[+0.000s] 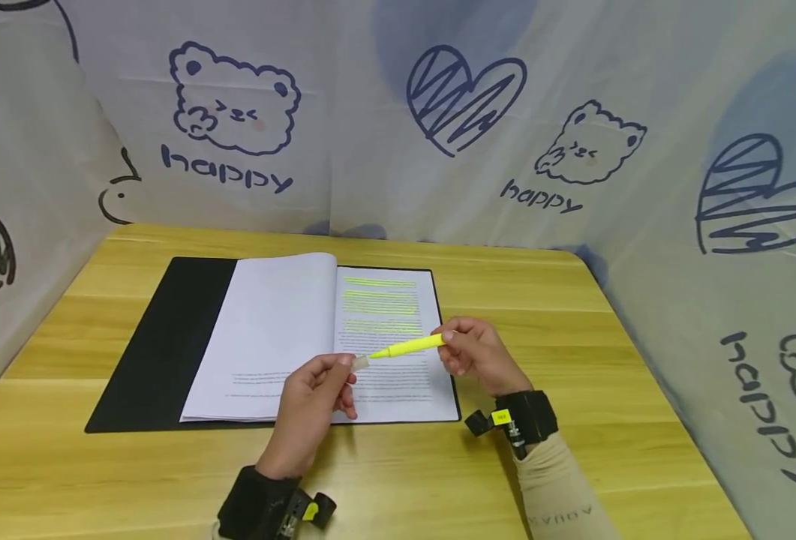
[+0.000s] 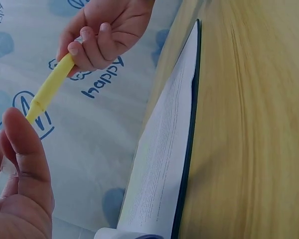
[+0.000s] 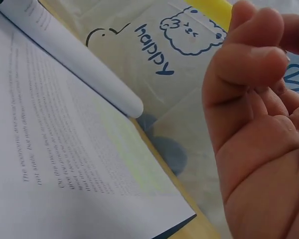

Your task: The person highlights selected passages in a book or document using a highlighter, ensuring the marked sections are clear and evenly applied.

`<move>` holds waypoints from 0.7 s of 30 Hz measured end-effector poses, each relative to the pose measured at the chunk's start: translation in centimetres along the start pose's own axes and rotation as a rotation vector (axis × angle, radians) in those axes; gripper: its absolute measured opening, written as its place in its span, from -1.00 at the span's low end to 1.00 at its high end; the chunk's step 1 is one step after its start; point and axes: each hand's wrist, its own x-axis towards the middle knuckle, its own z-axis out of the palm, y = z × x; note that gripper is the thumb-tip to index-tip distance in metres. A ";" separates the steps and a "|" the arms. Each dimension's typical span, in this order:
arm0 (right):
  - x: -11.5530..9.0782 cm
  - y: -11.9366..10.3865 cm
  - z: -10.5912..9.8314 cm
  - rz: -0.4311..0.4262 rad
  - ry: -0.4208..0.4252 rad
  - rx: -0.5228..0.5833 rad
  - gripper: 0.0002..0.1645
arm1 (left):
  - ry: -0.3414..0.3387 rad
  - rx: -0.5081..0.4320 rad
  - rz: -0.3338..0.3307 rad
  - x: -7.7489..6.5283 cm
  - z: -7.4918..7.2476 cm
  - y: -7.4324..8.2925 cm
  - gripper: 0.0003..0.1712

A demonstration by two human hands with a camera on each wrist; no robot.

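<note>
My right hand (image 1: 475,352) pinches the rear end of a yellow highlighter (image 1: 407,346), its tip pointing left toward my other hand. Between thumb and fingers my left hand (image 1: 316,390) holds a small translucent cap (image 1: 360,364), close by the highlighter's tip. Whether tip and cap touch I cannot tell. Both hands are above an open black folder (image 1: 148,352) of printed sheets. Its right page (image 1: 391,382) carries several yellow highlighted lines in the upper half. In the left wrist view the highlighter (image 2: 52,87) slants down from the right hand (image 2: 107,35) to the left fingers.
The folder's left page (image 1: 269,315) is mostly blank, with a few printed lines low down. Beneath lies a wood-grain table (image 1: 539,300). White cloth (image 1: 364,150) with bear and heart drawings hangs behind and at both sides.
</note>
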 end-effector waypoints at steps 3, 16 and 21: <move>0.1 0.4 0.2 0.033 -0.036 -0.002 -0.79 | 0.006 0.022 0.006 0.1 0.0 -0.1 -0.72; 0.3 1.3 0.9 0.294 -0.234 -0.317 -0.69 | -0.103 0.474 -0.053 0.7 -1.9 0.5 -0.79; 0.1 1.5 1.2 0.279 -0.236 -0.308 -0.73 | -0.138 0.365 -0.119 0.8 -2.3 0.7 -0.76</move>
